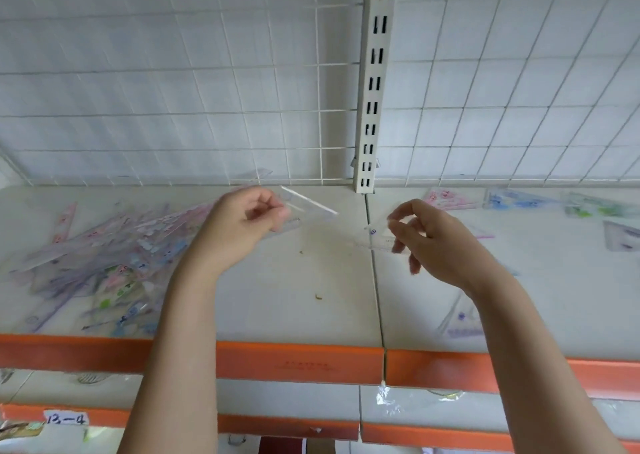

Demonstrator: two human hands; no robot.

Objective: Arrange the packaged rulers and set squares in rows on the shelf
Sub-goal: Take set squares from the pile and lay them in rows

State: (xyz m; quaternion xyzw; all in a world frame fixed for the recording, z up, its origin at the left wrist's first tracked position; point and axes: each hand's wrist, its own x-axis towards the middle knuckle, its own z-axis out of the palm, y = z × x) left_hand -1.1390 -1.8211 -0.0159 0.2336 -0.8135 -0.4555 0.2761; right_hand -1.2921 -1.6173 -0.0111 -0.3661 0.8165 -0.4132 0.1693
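Head view
Shelf: pale surface with an orange front strip; a seam splits it into 2 boards. A white wire grid forms the back wall, with a slotted upright above the seam.
Left hand: raised over the left board near the seam. Fingers curled, thumb and fingertips pinching a clear packet. The packet juts right from the hand, tilted, its bright edge lifted off the shelf. Contents blurred; ruler or set square, cannot tell.
Right hand: raised over the right board just past the seam. Fingers loosely curled, thumb and forefinger closing on the top edge of a clear ruler packet. The packet lies across the seam; whether its lower end touches the shelf, cannot tell.
Pile: loose heap of packets with pink, blue and green print on the left board, overlapping at mixed angles.
Row: set squares lie side by side along the back of the right board, pink, blue, then green. 1 more lies nearer, at the right edge.
Front packet: a clear set square with purple print lies on the right board, partly under the right forearm.
Lower shelf: a label reads 13-4.
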